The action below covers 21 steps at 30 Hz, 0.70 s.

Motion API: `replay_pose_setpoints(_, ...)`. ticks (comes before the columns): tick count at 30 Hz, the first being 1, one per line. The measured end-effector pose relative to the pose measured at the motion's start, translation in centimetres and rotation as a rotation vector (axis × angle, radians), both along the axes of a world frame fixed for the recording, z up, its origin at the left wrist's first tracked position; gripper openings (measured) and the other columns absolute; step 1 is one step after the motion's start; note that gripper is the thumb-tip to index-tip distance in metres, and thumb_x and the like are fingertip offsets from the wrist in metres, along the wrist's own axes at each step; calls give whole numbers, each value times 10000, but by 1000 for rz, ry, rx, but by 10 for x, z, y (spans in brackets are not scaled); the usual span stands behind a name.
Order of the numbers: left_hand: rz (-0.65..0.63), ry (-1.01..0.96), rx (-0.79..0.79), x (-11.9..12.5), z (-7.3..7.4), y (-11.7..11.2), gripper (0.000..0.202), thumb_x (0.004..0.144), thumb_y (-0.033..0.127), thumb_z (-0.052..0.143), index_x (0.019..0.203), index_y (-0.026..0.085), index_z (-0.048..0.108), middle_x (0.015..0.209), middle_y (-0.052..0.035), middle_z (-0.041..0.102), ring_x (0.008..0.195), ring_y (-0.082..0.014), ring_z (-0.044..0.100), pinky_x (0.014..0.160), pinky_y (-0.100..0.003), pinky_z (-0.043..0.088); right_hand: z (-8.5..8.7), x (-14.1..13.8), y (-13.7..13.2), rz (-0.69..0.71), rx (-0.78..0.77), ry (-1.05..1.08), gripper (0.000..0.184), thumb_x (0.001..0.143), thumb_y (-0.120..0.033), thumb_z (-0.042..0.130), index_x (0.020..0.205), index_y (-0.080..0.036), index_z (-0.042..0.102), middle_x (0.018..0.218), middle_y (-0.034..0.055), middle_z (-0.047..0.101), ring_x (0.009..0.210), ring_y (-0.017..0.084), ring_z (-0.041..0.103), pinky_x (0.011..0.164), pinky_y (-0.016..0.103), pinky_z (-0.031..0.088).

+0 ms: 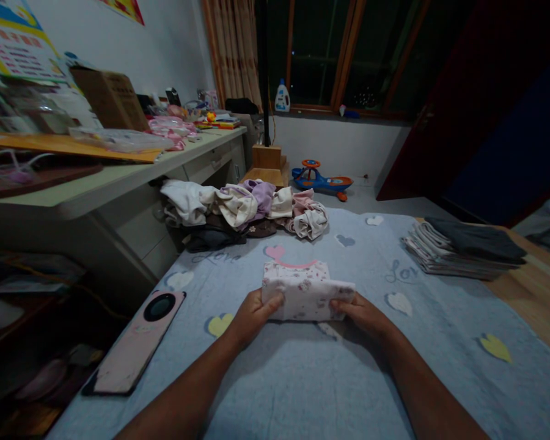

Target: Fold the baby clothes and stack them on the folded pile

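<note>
One folded floral garment [302, 287] is laid on the blue sheet [302, 379], centred between the two hands. Its near left edge is gripped by the left hand [252, 315] and its near right edge by the right hand [363, 315]. The fingers of both are curled closed on the cloth. One phone [135, 342] is placed at left. One folded stack [462, 247] is seen at right, and one loose pile [242, 208] beyond.

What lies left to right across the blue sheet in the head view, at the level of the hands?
pink phone → left hand → folded floral garment, gripped by both hands → right hand → stack of folded clothes, farther back at the right edge.
</note>
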<state>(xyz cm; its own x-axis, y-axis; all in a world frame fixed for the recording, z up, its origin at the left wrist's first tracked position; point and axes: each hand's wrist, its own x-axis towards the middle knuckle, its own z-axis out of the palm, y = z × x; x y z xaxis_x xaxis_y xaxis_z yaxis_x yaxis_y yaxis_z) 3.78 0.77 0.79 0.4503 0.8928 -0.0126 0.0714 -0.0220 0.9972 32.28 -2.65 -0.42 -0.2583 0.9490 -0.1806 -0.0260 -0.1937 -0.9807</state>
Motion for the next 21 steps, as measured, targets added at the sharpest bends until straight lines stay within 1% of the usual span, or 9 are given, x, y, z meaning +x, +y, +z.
replay_pose_setpoints(1,-6,4,2,0,1,2,428,826,493,664,1035,120,691,979,-79,737,864,-214,684,756,-281,531,2,-2,0,-14,-4,27,503,702,-505,777,1074,-176,697,1039,127,742,942,285,702,911,478,528)
replay_pose_setpoints(3,-12,8,-6,0,2,5,505,720,423,765,1111,122,658,1058,-92,729,923,-231,687,791,-304,543,5,-6,0,-34,-14,68,503,714,-496,773,1092,-176,690,1032,120,744,925,271,704,882,447,541)
replay_pose_setpoints(5,-18,12,-36,0,2,7,575,659,376,797,1145,115,634,1084,-105,724,941,-243,689,808,-327,549,7,-10,1,-50,-21,90,496,727,-498,764,1089,-166,693,1022,116,746,897,253,704,851,408,549)
replay_pose_setpoints(6,-20,20,-52,0,2,8,570,655,366,793,1139,111,634,1082,-110,726,941,-247,690,815,-336,550,8,-12,1,-59,-26,93,489,731,-499,761,1076,-159,698,1016,115,747,876,243,704,830,386,551)
replay_pose_setpoints(10,-19,52,-77,-1,-1,11,431,737,393,717,1059,111,669,1039,-103,738,915,-249,690,817,-348,540,6,-15,2,-122,-30,93,459,750,-496,755,1021,-128,718,979,115,751,795,206,694,745,314,542)
replay_pose_setpoints(14,14,18,-97,1,-1,11,425,773,429,674,1053,109,669,989,-94,743,884,-252,686,785,-343,530,4,-12,4,-110,-32,50,473,730,-490,778,998,-104,725,939,125,750,753,198,682,704,298,532)
replay_pose_setpoints(18,63,0,-68,3,-1,9,426,794,442,654,1052,103,662,945,-84,730,824,-226,665,726,-302,506,3,-6,5,-66,-25,-17,486,657,-434,837,993,-102,724,956,124,747,800,211,686,738,307,537)
replay_pose_setpoints(21,57,-35,-59,1,-3,9,404,811,431,633,1043,101,659,913,-72,713,784,-199,639,690,-275,485,0,-4,5,-41,-10,2,488,671,-437,823,1010,-102,718,987,131,743,846,222,690,801,346,543)
